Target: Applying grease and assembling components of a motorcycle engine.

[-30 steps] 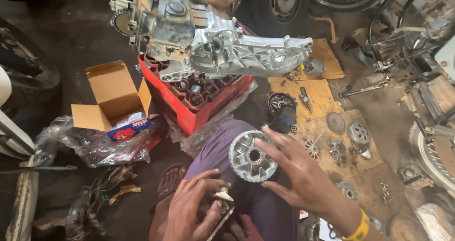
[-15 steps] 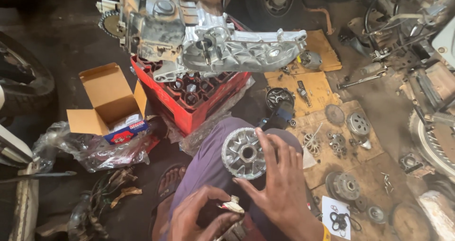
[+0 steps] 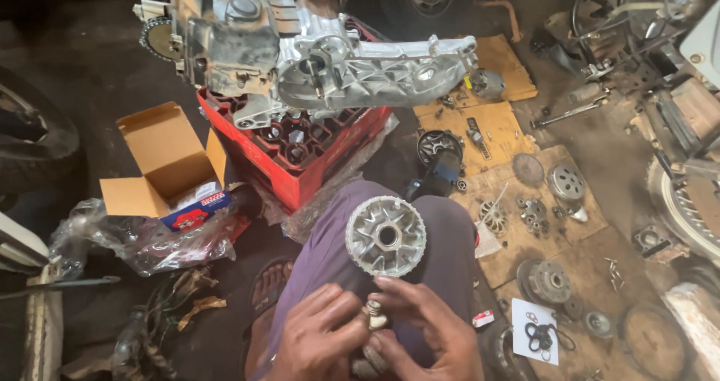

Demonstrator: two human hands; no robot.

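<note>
Both hands are working low in the lap. The left hand and the right hand are curling in toward each other, fingertips closing on a small pale cylindrical piece pinched upright between them. It looks like a roller or bushing, though it is too small to be sure. The piece is sitting right at the tips, held from both sides, probably for fine control over something so small. Just above the fingers, a round finned metal pulley is resting on the knee, untouched, face up and within easy reach. Further out, an engine casing is lying across a red crate, and loose parts are spreading over cardboard sheets to the right. An open cardboard box is standing at the left.
</note>
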